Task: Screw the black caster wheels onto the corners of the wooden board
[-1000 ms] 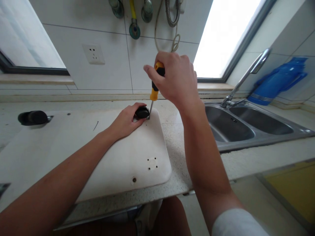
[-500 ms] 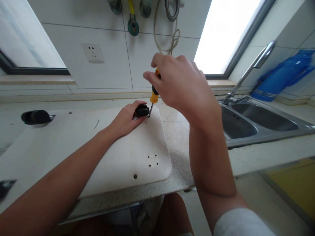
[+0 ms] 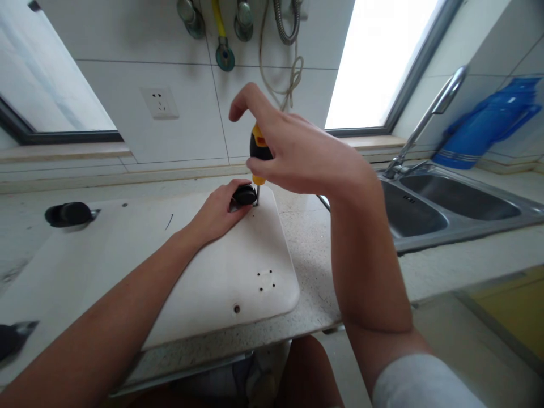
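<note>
A white board (image 3: 204, 283) with rounded corners lies flat on the speckled counter. My left hand (image 3: 219, 212) is closed around a black caster wheel (image 3: 245, 194) near the board's far right corner. Upright beside that caster stands a yellow and black screwdriver (image 3: 259, 148), its tip down at the caster's metal plate. My right hand (image 3: 293, 148) grips the handle with the thumb low on it and the index finger bent out above. Whether the tip sits in a screw head is too small to tell. Several small holes (image 3: 266, 280) mark the near right corner.
Two more casters, one at the far left (image 3: 68, 214) and one at the near left (image 3: 12, 340), are on the board. To the right are a steel double sink (image 3: 419, 212), a tap (image 3: 433, 116) and a blue thermos jug (image 3: 488, 124). Pipe valves (image 3: 243, 21) and a socket (image 3: 160, 103) occupy the wall.
My right hand has lowered and turned around the screwdriver, its thumb now further down the handle. The screwdriver stands more upright. My left hand stays on the caster; the whole view has shifted slightly.
</note>
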Tool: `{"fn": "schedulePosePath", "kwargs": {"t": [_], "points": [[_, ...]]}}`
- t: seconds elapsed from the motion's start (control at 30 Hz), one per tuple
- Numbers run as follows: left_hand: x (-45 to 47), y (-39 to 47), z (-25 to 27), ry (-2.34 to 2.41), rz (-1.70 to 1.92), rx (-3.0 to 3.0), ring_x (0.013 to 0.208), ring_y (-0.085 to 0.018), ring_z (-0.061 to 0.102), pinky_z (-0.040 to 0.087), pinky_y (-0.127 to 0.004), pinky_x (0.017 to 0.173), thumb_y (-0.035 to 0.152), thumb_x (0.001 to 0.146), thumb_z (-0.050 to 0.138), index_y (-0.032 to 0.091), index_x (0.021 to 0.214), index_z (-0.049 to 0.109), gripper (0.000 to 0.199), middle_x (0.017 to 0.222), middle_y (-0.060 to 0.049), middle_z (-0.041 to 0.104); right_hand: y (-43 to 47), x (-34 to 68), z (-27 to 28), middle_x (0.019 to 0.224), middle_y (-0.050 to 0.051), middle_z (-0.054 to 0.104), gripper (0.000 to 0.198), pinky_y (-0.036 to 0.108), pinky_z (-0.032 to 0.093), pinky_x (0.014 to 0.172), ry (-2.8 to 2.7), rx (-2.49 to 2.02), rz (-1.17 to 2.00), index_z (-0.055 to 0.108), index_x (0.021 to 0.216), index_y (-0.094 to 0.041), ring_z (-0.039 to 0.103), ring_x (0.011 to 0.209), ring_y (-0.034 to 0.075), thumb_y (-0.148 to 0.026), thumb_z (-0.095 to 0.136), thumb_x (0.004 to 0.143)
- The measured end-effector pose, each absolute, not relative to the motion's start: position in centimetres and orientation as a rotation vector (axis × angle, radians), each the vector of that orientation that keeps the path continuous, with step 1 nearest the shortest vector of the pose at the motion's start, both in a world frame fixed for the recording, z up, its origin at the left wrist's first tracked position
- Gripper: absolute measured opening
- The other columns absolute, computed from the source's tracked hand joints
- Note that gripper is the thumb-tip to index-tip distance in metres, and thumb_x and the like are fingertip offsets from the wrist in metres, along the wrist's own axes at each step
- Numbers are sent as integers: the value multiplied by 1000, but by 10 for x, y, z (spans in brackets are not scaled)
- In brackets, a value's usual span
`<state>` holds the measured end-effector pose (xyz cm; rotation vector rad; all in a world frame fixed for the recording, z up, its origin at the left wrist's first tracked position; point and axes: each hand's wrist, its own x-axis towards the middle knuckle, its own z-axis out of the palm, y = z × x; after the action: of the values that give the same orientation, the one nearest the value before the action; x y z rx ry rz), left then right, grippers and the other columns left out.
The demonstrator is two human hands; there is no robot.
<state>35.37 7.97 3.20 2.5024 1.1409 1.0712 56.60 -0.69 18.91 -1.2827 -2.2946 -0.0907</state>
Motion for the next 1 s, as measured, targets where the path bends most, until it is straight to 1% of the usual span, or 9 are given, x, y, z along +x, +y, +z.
{"fn": "schedulePosePath", "kwargs": {"t": [0.07,0.13,0.27,0.37,0.43,0.6,0.77,0.9,1.0], "points": [[354,80,31,1132,1065,2501,114,-34,75,58,-49,102,41,98,73,24,144,65,49,131,-12,80,-10,562,190,112,10,77,29,43,39,74,-2226,-1428,-208,60,131,-32,67,98,35,-32,63,102],[354,81,30,1139,1075,2497,109,-33,75,58,-48,98,41,98,73,24,143,66,49,127,-12,80,-12,558,190,116,15,76,28,44,38,72,-2106,-1566,-346,62,130,-27,66,97,37,-36,57,104],[355,80,30,1158,1093,2493,108,-34,75,58,-48,95,41,98,72,24,144,66,49,124,-12,81,-11,561,189,109,8,77,42,43,41,73,-2307,-1314,-140,56,140,-31,66,91,32,-25,59,98],[355,79,31,1109,1081,2508,115,-34,75,57,-49,102,39,98,72,24,146,64,51,131,-11,80,-7,565,189,103,9,76,21,42,42,77,-2212,-1402,-180,62,123,-30,68,98,34,-36,65,103],[355,79,32,1097,1075,2512,117,-34,75,57,-49,104,39,97,71,24,147,64,52,134,-11,79,-5,566,188,106,13,76,20,43,42,78,-2044,-1542,-287,63,116,-28,69,101,38,-44,67,104],[355,78,33,1102,1078,2512,117,-34,75,58,-50,104,40,98,70,23,147,63,53,134,-12,79,-7,570,191,114,9,78,29,41,44,79,-2253,-1409,-144,60,126,-32,69,104,34,-33,69,98],[355,77,33,1109,1068,2504,116,-34,75,58,-50,105,41,97,70,23,147,63,53,134,-12,79,-8,569,192,109,13,78,19,42,42,77,-2063,-1560,-313,63,120,-30,69,102,36,-41,59,106],[355,77,33,1129,1064,2487,115,-34,75,58,-50,103,43,97,70,24,147,63,54,132,-11,80,-14,571,194,111,7,79,29,41,43,79,-2283,-1396,-122,58,131,-35,69,100,33,-35,64,102],[355,78,34,1125,1052,2492,116,-35,75,57,-51,103,44,97,70,25,147,63,54,132,-11,80,-13,570,192,108,10,78,21,44,43,81,-2241,-1427,-177,59,125,-34,67,101,36,-42,62,105]]}}
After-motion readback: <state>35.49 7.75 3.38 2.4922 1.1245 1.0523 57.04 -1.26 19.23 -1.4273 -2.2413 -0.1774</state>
